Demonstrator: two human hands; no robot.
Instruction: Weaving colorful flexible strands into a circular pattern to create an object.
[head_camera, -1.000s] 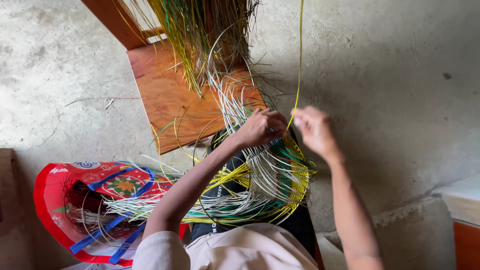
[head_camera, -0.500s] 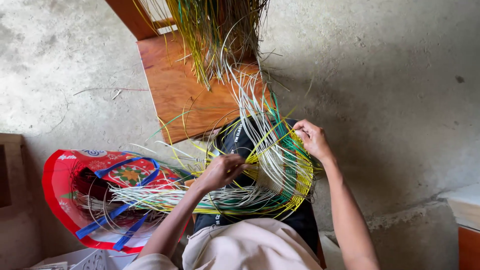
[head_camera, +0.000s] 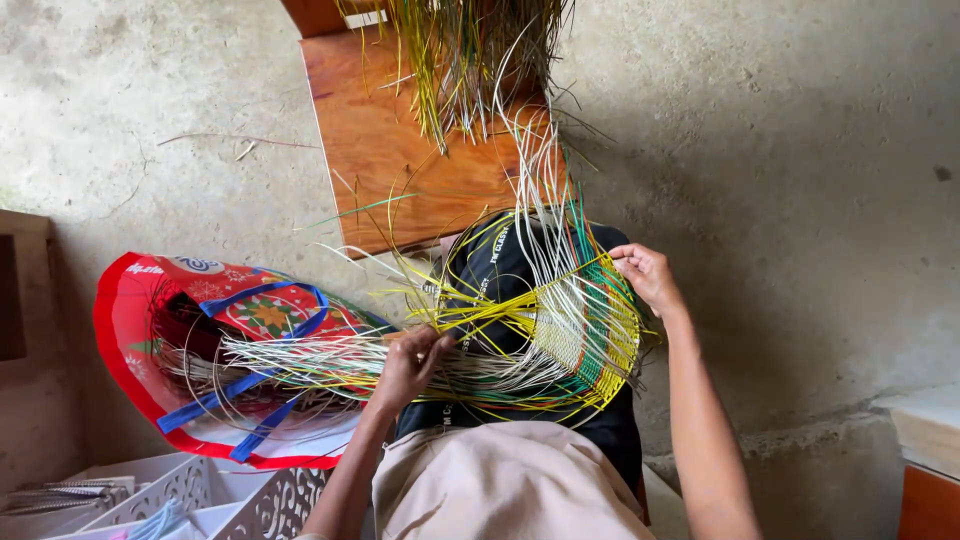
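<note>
**Bare concrete floor with wooden furniture at its edges**

A rough grey concrete floor (head_camera: 800, 150) is seen across most of the view, mottled and lightly stained; soft daylight is spread over it, with a shadow cast right of centre; a reddish-brown wooden board (head_camera: 400, 150) is laid at the top; a brown wooden piece of furniture (head_camera: 20, 290) is cut off at the left edge; a pale slab on an orange-brown wooden base (head_camera: 930, 460) is placed at the lower right; white perforated plastic trays (head_camera: 200, 495) are set at the lower left.

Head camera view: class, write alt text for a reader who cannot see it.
Seen from above, a person weaves a mat of white, yellow and green strips on their lap, left hand gripping loose strands, right hand pinching its far edge. A red bag lies left; a wooden board lies ahead.
</note>
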